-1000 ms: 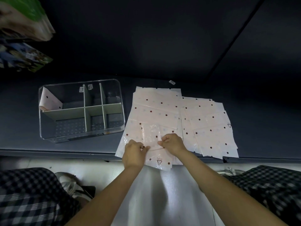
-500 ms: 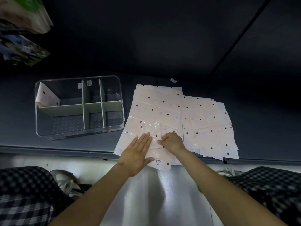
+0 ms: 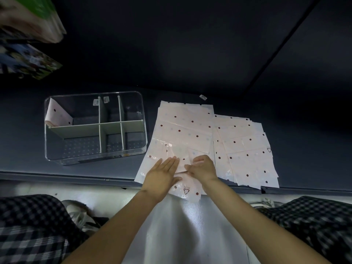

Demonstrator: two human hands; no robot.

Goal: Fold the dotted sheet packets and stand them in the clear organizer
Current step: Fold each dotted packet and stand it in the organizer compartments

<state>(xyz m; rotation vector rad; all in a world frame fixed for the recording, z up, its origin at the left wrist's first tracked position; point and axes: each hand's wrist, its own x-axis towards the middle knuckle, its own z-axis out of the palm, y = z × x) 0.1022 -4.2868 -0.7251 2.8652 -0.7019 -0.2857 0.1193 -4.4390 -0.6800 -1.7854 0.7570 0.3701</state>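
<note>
Pale pink dotted sheet packets (image 3: 187,128) lie overlapped in two piles on the dark shelf, the right pile (image 3: 247,153) spread wider. My left hand (image 3: 162,175) presses flat, fingers straight, on the nearest packet (image 3: 171,151), which hangs over the shelf's front edge. My right hand (image 3: 202,167) has its fingers curled, pinching a folded part of that same packet. The clear organizer (image 3: 133,149) with pale dividers stands to the left. One folded dotted packet (image 3: 57,116) stands in its back left compartment.
The dark shelf (image 3: 28,140) ends at a front edge just under my hands. Glossy printed packages (image 3: 28,60) hang at the upper left. A small white tag (image 3: 203,97) lies behind the piles. Checked trouser legs and a shoe (image 3: 80,212) show below.
My left hand let go its pinch, opened and now presses flat on the nearest packet. My right hand stays pinching the fold.
</note>
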